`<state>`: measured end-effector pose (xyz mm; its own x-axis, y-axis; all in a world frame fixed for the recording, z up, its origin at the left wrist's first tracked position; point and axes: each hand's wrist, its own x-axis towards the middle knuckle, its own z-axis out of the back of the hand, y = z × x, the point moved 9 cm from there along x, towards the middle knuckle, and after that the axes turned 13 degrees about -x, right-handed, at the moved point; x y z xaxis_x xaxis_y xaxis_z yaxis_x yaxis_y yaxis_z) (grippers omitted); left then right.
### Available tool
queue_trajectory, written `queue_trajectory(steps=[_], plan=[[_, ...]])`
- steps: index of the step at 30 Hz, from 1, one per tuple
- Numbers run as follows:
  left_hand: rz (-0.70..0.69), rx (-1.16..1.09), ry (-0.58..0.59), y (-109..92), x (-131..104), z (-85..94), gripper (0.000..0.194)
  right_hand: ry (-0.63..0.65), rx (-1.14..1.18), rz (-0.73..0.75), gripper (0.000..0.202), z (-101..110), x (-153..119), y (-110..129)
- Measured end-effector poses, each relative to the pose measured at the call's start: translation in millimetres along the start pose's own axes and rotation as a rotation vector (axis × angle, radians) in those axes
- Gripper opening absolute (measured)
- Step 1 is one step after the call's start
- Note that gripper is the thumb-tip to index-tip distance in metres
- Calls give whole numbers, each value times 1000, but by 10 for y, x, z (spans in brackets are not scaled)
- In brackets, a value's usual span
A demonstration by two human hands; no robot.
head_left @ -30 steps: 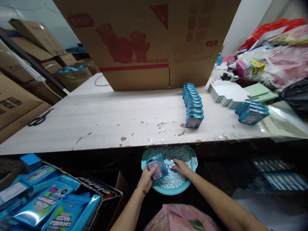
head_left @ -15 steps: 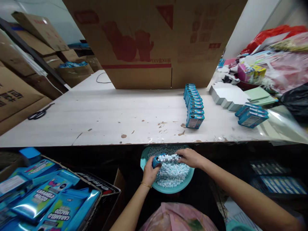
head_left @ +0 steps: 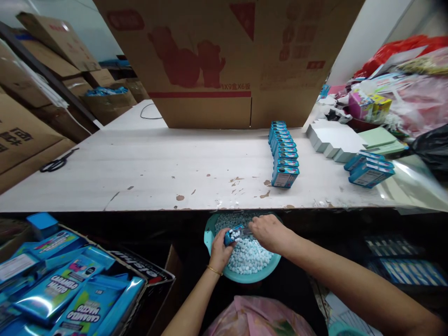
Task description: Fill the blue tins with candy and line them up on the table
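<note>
My left hand clasps the blue carton, my right hand grips a clear scoop at its mouth (filling with white pellets, I judge); the next tip needs steadiness.

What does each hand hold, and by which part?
Left hand: box, below its open end. Right hand: clear scoop, by the end away from the box.

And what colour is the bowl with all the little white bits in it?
The bowl is turquoise; it shows best in the head view.
</note>
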<state>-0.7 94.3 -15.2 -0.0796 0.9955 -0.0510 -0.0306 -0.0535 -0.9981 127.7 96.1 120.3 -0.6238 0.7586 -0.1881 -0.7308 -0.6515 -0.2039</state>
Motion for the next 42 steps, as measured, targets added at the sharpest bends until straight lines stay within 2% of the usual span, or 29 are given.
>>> queue_trajectory(steps=[2, 4, 6, 8, 10, 13, 16, 19, 22, 25, 27, 29, 32, 35, 38, 42], plan=[[18, -29, -11, 9, 7, 26, 35, 3, 37, -38, 13, -60, -73, -140], [47, -69, -7, 11, 12, 51, 35, 27, 73, -100, 12, -218, -156, -331], [85, -116, -1, 20, 12, 80, 37, 87, 85, -174, 13, -510, -226, -498], [139, -179, -5, 63, -1, 101, 41, 144, 73, -218, 16, -889, -252, -534], [223, -268, -40, 169, -36, 104, 46, 156, 76, -229, 25, -1269, -207, -403], [365, -420, -111, 397, -109, 24, 47, 153, 216, -223, 34, -1750, -27, -4], [421, -458, -129, 533, -115, -104, 50, 100, 363, -289, 42, -1976, 160, 247], [401, -502, -75, 482, -85, -196, 46, 75, 543, -289, 41, -2043, 246, 286], [309, -535, -56, 267, -92, -100, 46, 34, 733, -244, 36, -1977, 215, 155], [181, -462, -64, 28, -102, 131, 48, 43, 838, -232, 33, -1837, 102, -73], [126, -387, -89, -59, -99, 266, 46, 45, 842, -249, 34, -1657, 13, -255], [104, -304, -95, -87, -87, 304, 41, 36, 810, -258, 34, -1402, -60, -414], [95, -140, -55, -72, -64, 187, 35, 36, 730, -194, 32, -963, -95, -501], [77, 28, 0, -50, -52, 9, 34, 59, 570, -131, 29, -614, -57, -447], [22, 145, 57, -71, -53, -126, 36, 92, 315, -113, 23, -392, 2, -317], [-9, 225, 80, -95, -58, -189, 42, 31, 9, -60, 25, -79, 81, -39]])
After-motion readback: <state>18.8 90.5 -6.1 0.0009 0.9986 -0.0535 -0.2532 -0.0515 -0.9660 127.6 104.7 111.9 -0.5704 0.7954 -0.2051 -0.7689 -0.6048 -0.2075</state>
